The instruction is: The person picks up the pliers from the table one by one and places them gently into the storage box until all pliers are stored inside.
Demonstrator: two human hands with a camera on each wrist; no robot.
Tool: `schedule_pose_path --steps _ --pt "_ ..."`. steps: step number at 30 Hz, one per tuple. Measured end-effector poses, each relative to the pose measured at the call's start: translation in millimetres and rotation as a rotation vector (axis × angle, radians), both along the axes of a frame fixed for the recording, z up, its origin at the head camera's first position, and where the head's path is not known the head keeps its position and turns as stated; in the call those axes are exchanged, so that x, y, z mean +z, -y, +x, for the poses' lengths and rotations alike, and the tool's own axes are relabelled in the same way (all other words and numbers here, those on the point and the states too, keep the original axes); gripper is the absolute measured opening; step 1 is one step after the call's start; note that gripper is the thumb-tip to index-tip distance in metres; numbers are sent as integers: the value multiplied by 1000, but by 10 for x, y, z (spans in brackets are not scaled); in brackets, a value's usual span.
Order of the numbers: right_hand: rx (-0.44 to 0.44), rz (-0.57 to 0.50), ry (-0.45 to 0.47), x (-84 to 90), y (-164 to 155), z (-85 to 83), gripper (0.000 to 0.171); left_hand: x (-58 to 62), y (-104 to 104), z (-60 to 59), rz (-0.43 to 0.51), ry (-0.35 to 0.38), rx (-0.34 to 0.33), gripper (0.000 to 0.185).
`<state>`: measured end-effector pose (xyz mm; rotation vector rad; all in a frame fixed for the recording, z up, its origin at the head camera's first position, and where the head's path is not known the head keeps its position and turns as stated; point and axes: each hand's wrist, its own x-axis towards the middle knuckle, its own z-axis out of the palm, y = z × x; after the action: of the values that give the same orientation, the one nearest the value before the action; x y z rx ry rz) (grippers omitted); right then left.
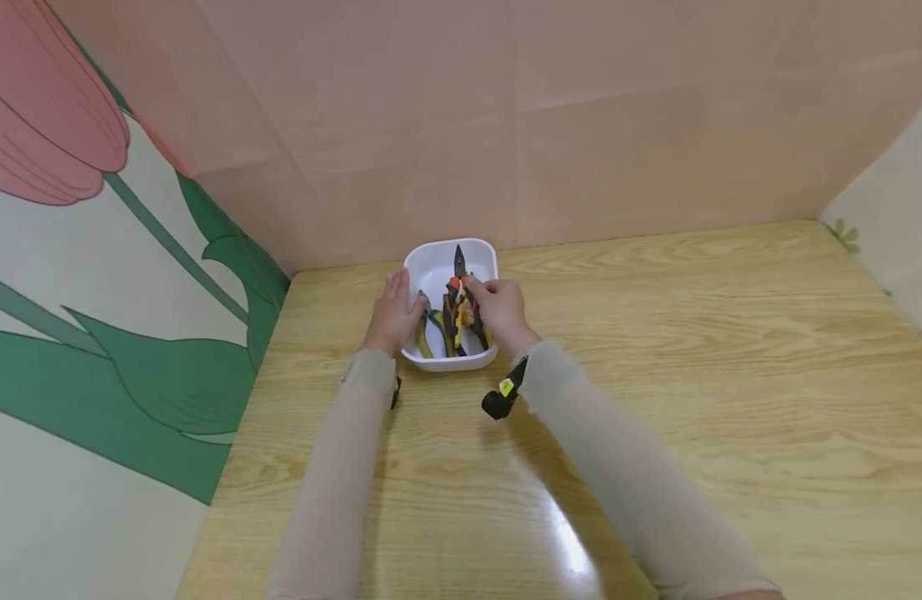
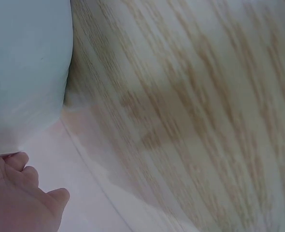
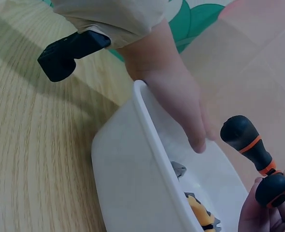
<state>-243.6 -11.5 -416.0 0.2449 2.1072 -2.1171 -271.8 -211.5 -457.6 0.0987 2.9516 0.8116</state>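
A white plastic bin (image 1: 431,364) stands near the back edge of the table with several pliers inside. My left hand (image 1: 392,315) holds its left rim, thumb over the inside and fingers along the outer wall. At the right side of the bin, my right hand (image 1: 500,310) grips long-nose pliers (image 1: 459,262), their dark nose pointing away from me. Their black handles (image 3: 246,140) with orange bands hang beside the fingers in the right wrist view. Below lie pliers with yellow-and-dark handles (image 1: 423,337) and yellow-and-black pliers (image 3: 200,210).
The wooden table (image 1: 694,400) stretches away to the right. Behind the bin rises a pinkish cloth-like backdrop (image 1: 461,125), and a wall with a painted tulip (image 1: 56,108) borders the left side. A black wrist camera (image 1: 498,403) sits below my right wrist.
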Motion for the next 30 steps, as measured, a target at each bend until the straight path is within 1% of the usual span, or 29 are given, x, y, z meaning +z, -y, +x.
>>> schedule_pose_path --steps 1,4,9,15,19,23,30 --pt "2 -16 -5 -4 10 0 45 -3 -1 -1 -1 -5 -1 74" --pt "5 -21 -5 -9 36 -3 42 -12 -4 -6 -4 -20 -6 73" --pt "15 64 17 -27 92 -6 43 -21 -6 -7 -6 -30 -13 73" --pt "10 170 21 -93 197 -21 45 -20 10 -2 -9 -46 -16 71" --pt "10 249 18 -148 253 -19 47 -12 15 13 -2 -34 -16 67" --pt "-3 274 14 -194 284 -26 47 -13 12 17 -4 -22 -18 66" --pt "-1 308 2 -230 331 -38 46 -12 21 15 -14 -44 -20 66"
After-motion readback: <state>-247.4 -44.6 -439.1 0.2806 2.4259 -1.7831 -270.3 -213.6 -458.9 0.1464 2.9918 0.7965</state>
